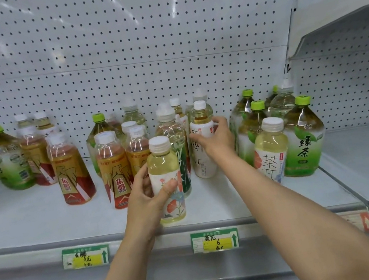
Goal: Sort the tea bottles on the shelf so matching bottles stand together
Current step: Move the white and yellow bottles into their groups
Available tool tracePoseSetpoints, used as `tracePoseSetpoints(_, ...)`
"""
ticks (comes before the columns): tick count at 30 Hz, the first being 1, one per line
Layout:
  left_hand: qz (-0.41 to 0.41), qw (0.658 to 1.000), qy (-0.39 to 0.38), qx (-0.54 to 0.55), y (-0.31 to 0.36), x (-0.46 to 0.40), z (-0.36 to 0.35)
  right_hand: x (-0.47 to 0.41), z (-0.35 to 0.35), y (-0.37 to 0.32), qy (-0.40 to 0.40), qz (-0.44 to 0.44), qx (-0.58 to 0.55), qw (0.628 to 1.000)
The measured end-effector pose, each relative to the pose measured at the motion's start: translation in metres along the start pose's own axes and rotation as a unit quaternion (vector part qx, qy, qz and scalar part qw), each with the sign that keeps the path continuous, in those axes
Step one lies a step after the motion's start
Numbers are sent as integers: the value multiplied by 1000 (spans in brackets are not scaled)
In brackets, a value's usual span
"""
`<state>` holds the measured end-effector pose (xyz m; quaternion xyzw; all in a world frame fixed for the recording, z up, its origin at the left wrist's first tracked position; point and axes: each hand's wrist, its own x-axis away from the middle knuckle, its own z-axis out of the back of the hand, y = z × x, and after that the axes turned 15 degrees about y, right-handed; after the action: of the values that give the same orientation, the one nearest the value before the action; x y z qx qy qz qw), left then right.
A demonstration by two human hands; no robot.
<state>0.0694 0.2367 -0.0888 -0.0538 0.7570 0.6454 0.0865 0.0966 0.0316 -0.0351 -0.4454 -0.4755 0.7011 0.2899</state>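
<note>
White shelf (45,226), left fingers (148,197) curled round floral bottle (166,180), right fingers (219,125) gripping white-labelled bottle (202,144)

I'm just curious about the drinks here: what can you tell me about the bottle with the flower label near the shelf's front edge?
The flower-label bottle is small, clear plastic with a white ribbed cap and pale yellow drink. Its white wrap shows orange flowers. It stands upright at the shelf front edge, gripped by the left hand.

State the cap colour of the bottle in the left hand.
White, on the flower-label bottle in the left hand; head view.
</note>
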Motion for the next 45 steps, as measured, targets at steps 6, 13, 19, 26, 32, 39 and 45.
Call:
tracePoseSetpoints(6, 28, 999, -33, -8, 4, -1, 2, 28, 26, -3, 13, 21, -29, 999)
tracePoseSetpoints(13, 38, 995, -89, 17, -6, 5, -30, 53, 106, -20, 32, 33, -108, 993)
tracePoseSetpoints(19, 50, 992, -109, 27, -17, -8, -83, 50, 154, -22, 41, -16, -167, 985)
tracePoseSetpoints(26, 63, 993, -96, 15, -26, -33, -134, 51, 163, -5, 32, -28, -169, 985)
tracePoseSetpoints(32, 3, 991, -81, -111, -4, -25, -146, 51, 154, -2, 15, -10, -171, 985)
tracePoseSetpoints(39, -354, 891, 240, -154, 37, -19, -87, 49, 141, 2, -16, -27, -189, 981)
tracePoseSetpoints(45, -232, 924, 130, -274, 42, -50, -79, 54, 120, 5, -19, -46, -196, 979)
